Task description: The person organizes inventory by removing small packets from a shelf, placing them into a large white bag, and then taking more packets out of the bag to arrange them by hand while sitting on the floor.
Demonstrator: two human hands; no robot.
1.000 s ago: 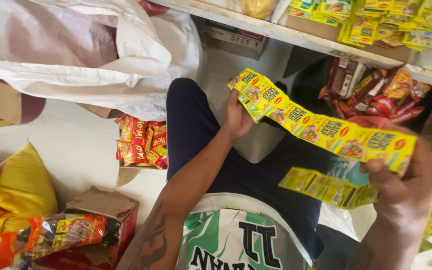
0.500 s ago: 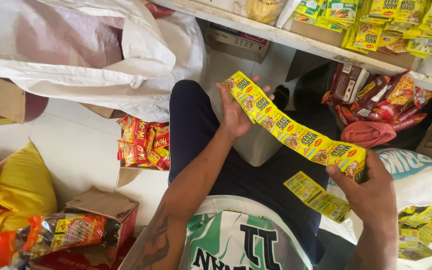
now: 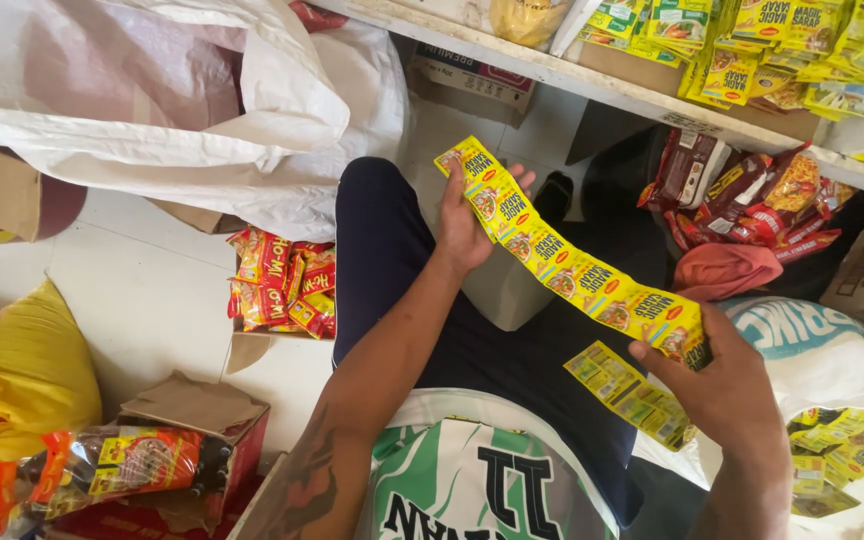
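At the far left a crumpled yellow plastic bag (image 3: 22, 385) lies on the pale tiled floor (image 3: 142, 290), with an open brown cardboard box (image 3: 197, 420) of red and orange packets just beside it. Above them slumps a big white woven sack (image 3: 182, 110). Further right, a bundle of red and yellow noodle packets (image 3: 282, 280) rests on the floor next to the person's dark-trousered leg.

The left hand (image 3: 467, 225) grips the upper end of a long strip of joined yellow seasoning sachets (image 3: 577, 265), thumb over the front, fingers curled behind it and pressed together. The strip runs diagonally down to the right, taut, above the person's lap. The right hand (image 3: 737, 390) pinches its lower end between thumb and fingers, and the rest of the strip hangs folded beneath that hand.

Beyond the hands a white shelf edge (image 3: 602, 80) carries hanging yellow and green sachet strips (image 3: 752, 45). Under it lie dark red snack packets (image 3: 752, 195), and at the far right more yellow sachets (image 3: 842, 450) rest on a white sack.
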